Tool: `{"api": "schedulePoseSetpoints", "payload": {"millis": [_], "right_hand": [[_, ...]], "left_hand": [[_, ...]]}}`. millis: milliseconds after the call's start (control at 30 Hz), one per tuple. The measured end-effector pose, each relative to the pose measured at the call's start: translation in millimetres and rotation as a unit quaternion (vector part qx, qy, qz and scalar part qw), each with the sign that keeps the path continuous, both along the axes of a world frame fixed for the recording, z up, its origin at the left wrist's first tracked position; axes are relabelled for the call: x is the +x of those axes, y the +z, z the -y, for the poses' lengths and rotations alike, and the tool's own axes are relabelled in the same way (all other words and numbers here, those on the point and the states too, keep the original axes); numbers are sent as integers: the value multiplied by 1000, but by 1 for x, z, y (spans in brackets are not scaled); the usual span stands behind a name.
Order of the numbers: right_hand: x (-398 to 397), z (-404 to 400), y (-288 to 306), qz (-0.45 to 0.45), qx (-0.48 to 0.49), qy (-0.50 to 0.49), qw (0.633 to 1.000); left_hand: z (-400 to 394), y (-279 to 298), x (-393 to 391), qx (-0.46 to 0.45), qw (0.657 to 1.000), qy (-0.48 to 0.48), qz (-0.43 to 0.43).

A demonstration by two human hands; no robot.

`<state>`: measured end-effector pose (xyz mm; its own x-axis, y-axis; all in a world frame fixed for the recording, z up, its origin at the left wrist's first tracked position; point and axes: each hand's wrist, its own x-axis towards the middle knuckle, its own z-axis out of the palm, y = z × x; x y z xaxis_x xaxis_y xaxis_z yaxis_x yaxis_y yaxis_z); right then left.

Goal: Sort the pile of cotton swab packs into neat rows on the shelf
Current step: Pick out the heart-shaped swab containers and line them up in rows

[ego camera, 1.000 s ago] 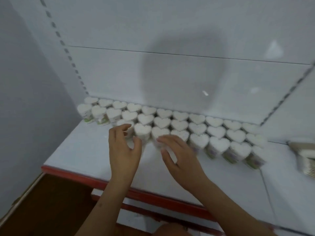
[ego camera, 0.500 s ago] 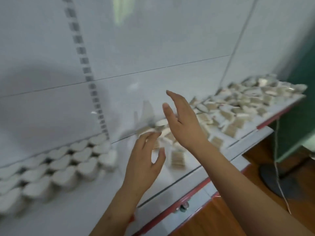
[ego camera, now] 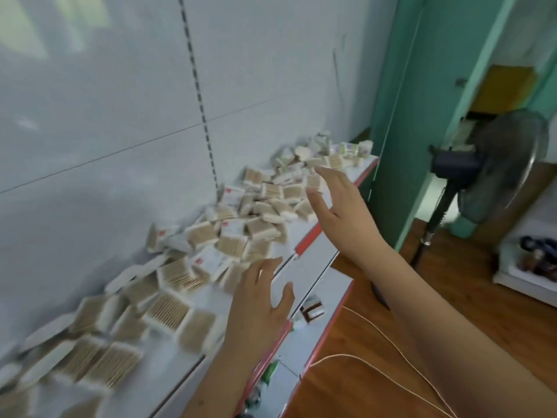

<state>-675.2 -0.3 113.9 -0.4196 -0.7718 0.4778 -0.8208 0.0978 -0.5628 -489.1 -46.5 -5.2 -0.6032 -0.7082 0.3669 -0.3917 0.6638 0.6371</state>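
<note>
A long jumbled pile of cotton swab packs [ego camera: 232,236] covers the white shelf [ego camera: 304,279], running from the near left to the far end by the green wall. Most are flat rectangular packs of wooden-stick swabs; several white heart-shaped packs [ego camera: 301,152] lie at the far end. My left hand [ego camera: 259,309] hovers open over the shelf's front edge, fingers spread, just right of the near packs. My right hand [ego camera: 340,203] is raised open, palm toward the pile, beside the far packs. Neither hand holds anything. The image is blurred by motion.
The shelf has a red front edge [ego camera: 307,242] and a white back panel [ego camera: 120,101]. A lower shelf [ego camera: 313,309] holds small items. A standing fan [ego camera: 494,167] and a thin cord [ego camera: 376,363] lie on the wooden floor to the right.
The view has swung right, from the neat rows of heart-shaped packs to the unsorted pile. Both hands left the rows and now reach, open, toward the pile.
</note>
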Motion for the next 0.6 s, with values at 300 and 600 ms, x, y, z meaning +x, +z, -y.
{"api": "schedulePoseSetpoints", "payload": {"millis": [300, 600], "right_hand": [[-141, 55, -33, 10, 17, -41, 999], [-251, 172, -29, 2, 52, 18, 998]], "left_hand": [[81, -26, -148, -8, 1000, -9, 15], [196, -34, -258, -35, 998, 39, 39]]}}
